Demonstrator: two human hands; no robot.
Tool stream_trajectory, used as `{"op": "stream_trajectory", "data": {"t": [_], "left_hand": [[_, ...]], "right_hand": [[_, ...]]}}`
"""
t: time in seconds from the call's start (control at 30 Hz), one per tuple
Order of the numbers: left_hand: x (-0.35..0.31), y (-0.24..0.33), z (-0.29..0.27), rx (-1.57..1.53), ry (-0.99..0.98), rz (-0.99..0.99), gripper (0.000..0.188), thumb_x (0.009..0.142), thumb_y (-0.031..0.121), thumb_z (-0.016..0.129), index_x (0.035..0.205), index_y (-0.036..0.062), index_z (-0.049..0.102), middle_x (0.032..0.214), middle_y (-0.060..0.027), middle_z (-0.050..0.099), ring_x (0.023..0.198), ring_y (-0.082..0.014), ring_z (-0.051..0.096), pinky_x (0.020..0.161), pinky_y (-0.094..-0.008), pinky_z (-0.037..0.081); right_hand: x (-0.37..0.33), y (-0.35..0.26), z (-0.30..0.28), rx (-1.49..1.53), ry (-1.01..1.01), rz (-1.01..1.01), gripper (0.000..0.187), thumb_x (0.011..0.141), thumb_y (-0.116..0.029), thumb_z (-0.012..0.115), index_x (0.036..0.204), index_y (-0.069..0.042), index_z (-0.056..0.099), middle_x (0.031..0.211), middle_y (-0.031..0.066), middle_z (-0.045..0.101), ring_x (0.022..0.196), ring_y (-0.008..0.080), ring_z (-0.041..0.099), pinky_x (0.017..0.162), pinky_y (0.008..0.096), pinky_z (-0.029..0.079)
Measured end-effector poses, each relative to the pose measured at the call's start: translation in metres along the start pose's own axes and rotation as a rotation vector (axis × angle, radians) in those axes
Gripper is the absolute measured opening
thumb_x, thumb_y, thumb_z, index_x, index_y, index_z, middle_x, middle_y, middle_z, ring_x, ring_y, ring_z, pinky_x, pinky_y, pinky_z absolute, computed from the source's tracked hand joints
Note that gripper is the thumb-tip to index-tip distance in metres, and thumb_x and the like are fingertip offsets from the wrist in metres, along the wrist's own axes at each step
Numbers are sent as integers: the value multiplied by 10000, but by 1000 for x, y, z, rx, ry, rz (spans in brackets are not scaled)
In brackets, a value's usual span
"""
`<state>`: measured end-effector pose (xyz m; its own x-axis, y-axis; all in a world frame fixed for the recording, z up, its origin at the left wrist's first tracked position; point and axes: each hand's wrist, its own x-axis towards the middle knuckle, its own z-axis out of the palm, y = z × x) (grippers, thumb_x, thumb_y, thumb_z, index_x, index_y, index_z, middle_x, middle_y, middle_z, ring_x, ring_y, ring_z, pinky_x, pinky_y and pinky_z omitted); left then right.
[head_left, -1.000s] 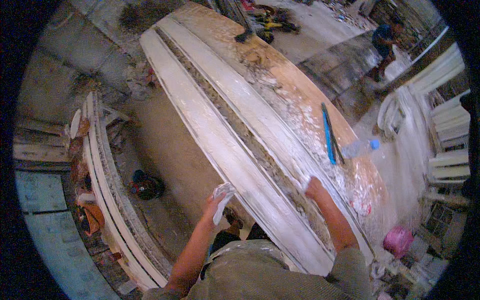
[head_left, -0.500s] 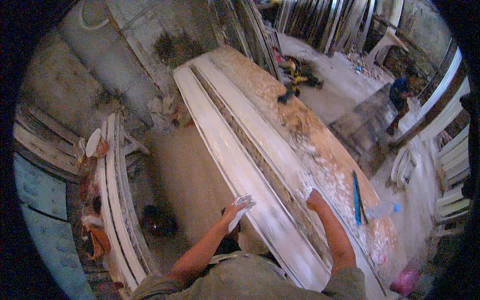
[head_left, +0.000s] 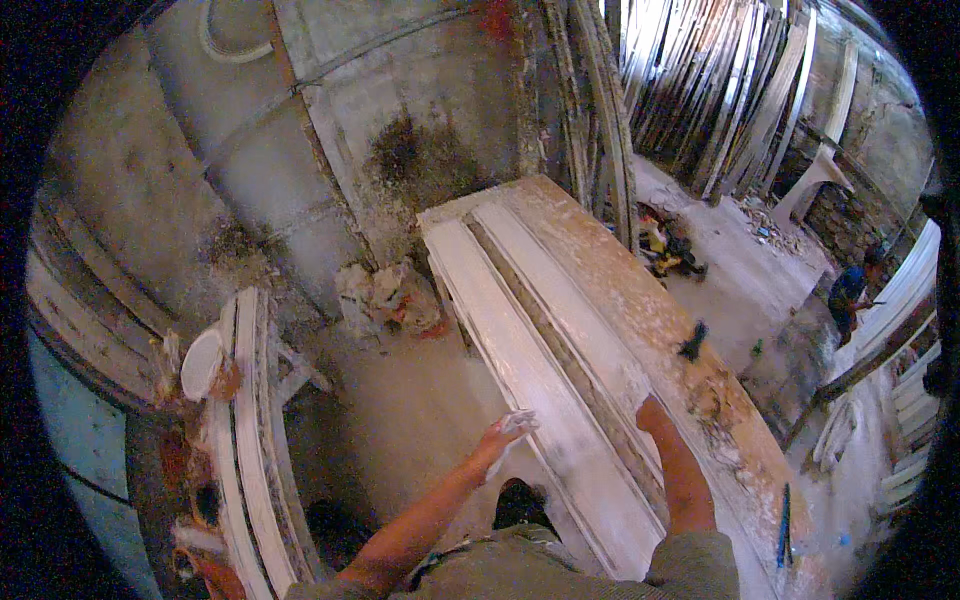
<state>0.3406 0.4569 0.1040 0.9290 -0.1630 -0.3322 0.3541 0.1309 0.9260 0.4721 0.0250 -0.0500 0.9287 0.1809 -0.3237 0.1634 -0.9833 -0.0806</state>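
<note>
Two long white plaster mouldings lie side by side on the workbench, split by a dark groove: a left moulding (head_left: pixel 520 360) and a right moulding (head_left: pixel 580 310). My left hand (head_left: pixel 505 437) is at the near left edge of the left moulding, its fingers coated white and stretched out, the thumb apart below them. Over the right moulding is my right hand (head_left: pixel 652 412); its whitened fingers blend into the white surface and are hard to make out. I cannot tell whether it holds anything.
The bench's bare tan board (head_left: pixel 620 265) carries white residue, a dark tool (head_left: pixel 693 340) and a blue-black strip (head_left: pixel 784 525). At left stands a narrow rack with more mouldings (head_left: pixel 250 430) and a white bowl (head_left: pixel 203 363). Another person (head_left: pixel 850 297) is at far right.
My view has swung, so the bench sits lower and farther right. My left hand remains by the moulding's left edge; my right hand remains over the right moulding, its fingers now less visible.
</note>
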Motion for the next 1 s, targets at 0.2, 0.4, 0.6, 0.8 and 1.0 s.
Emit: {"op": "stream_trajectory", "data": {"t": [0.2, 0.4, 0.6, 0.8, 1.0], "left_hand": [[134, 79, -87, 68, -55, 95, 397, 1011, 293, 674, 1364, 120, 612, 1275, 1, 675, 1214, -135, 569, 1077, -310, 414], [309, 138, -194, 109, -39, 71, 411, 1013, 265, 666, 1378, 91, 593, 1275, -31, 675, 1207, -144, 578, 1092, -309, 412], [407, 180, -246, 248, -8, -139, 494, 1006, 321, 658, 1429, 87, 555, 1333, -55, 643, 1264, -171, 547, 1112, -355, 401], [495, 156, -269, 207, 156, -213, 569, 986, 351, 669, 1475, 107, 511, 1347, -66, 624, 1263, -195, 539, 1118, -353, 386], [525, 191, -315, 83, 124, -203, 587, 970, 340, 682, 1470, 80, 514, 1318, -81, 634, 1165, -205, 610, 981, -369, 506]], "right_hand": [[189, -100, -57, -48, 92, -162, 563, 900, -239, 568, 1440, -81, 551, 1423, 180, 565, 1319, 364, 523, 1158, 470, 345], [418, -200, -101, -23, 224, -343, 570, 924, -268, 565, 1466, -97, 528, 1478, 162, 514, 1369, 356, 471, 1188, 478, 298], [611, -308, -175, 55, 399, -552, 578, 948, -297, 562, 1493, -113, 504, 1534, 144, 463, 1418, 347, 419, 1217, 486, 251], [704, -366, -217, 160, 555, -682, 587, 972, -327, 558, 1519, -128, 480, 1589, 126, 411, 1467, 339, 366, 1246, 494, 205], [670, -372, -220, 270, 669, -710, 597, 995, -356, 555, 1545, -144, 456, 1645, 109, 360, 1516, 330, 314, 1275, 502, 158]]}}
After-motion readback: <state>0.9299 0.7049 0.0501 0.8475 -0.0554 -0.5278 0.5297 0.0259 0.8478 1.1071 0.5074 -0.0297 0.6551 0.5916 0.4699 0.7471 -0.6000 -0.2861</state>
